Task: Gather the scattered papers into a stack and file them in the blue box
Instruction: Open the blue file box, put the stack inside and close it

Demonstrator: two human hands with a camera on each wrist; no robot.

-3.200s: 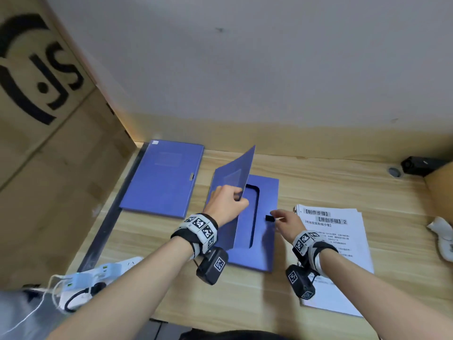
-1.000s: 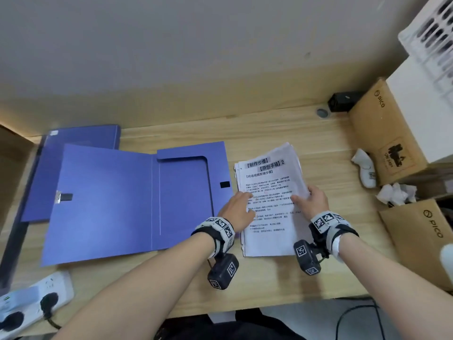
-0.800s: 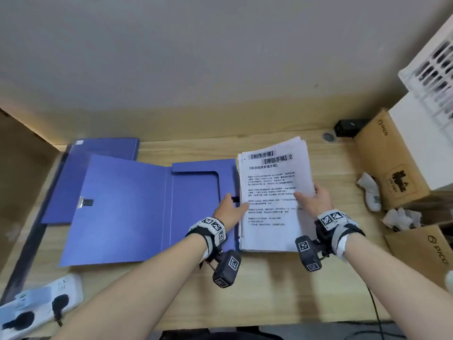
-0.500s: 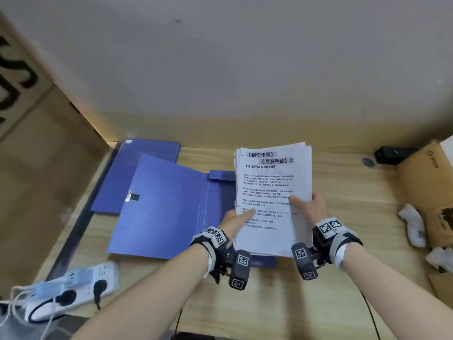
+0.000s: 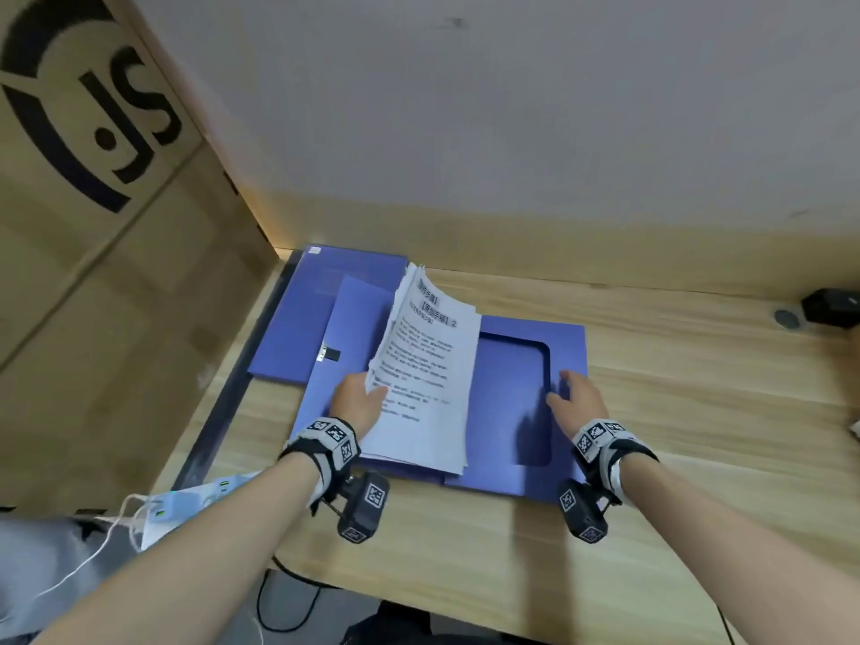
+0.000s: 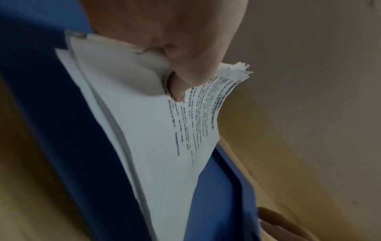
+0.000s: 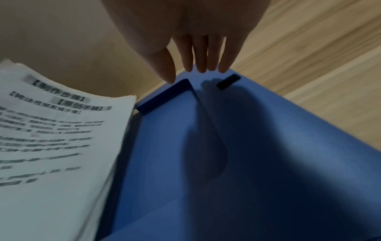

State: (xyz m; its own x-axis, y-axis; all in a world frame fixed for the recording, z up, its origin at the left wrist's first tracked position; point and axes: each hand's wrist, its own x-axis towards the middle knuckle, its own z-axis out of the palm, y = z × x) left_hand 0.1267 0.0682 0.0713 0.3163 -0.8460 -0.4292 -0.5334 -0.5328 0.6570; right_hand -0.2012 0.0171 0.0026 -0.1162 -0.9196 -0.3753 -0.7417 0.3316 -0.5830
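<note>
The blue box (image 5: 512, 402) lies open on the wooden desk, its lid (image 5: 353, 328) folded out to the left. A thick stack of printed papers (image 5: 428, 365) hangs tilted over the box's left half, its right side low and near the tray. My left hand (image 5: 360, 398) grips the stack's left edge, and in the left wrist view the thumb (image 6: 185, 78) presses on the top sheet (image 6: 156, 133). My right hand (image 5: 572, 398) holds nothing. In the right wrist view its straight fingers (image 7: 206, 63) reach the box's far edge near a black clasp (image 7: 227, 81).
A second blue folder (image 5: 335, 277) lies flat behind the open lid. A tall cardboard panel (image 5: 93, 202) walls off the left side. A white power strip (image 5: 186, 505) with cables sits at the front left edge. A black object (image 5: 833, 307) is at the far right.
My right hand has let go of the papers and moved right onto the box's right side. The left hand alone now holds the stack, tilted over the open box.
</note>
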